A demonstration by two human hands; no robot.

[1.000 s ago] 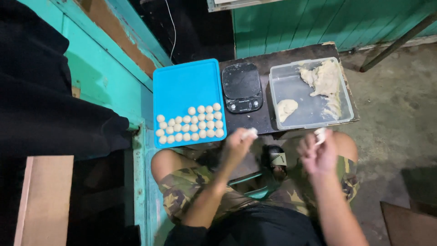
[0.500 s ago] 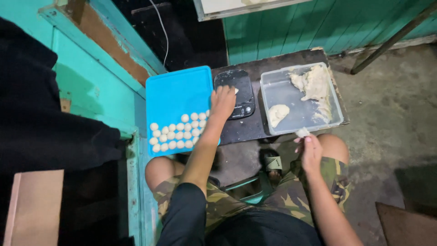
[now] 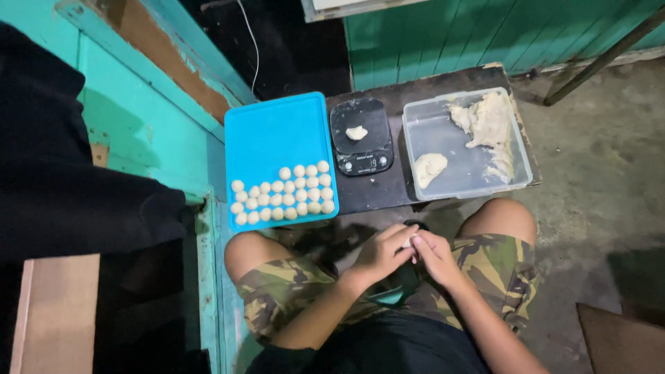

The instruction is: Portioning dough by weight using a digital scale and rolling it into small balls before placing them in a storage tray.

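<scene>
Both hands meet over our lap, between the knees. Our left hand and right hand are pressed fingertip to fingertip on a small pale piece of dough, of which only a sliver shows between the fingers. We judge both hands closed on it, the left cupping from the left side, the right pinching from the right; how much of the piece each one bears we cannot tell.

Relation of note: the low dark table lies straight ahead of the hands, past the knees. On it, left to right:
- blue tray, with rows of small dough balls filling its near edge; the far part is bare.
- black kitchen scale, with a small lump of dough on its platform. Its long axis runs away from us, display end nearest.
- clear plastic tub, holding a large dough mass in its far right corner and a smaller torn piece near the front wall.

From the held piece, the scale sits ahead and slightly left; the tray ahead and further left; the tub ahead and right. Our left hand is the nearer to tray and scale, our right hand the nearer to the tub. All three are apart from the hands, beyond the table's near edge.

Camouflage shorts cover both thighs below the hands.
</scene>
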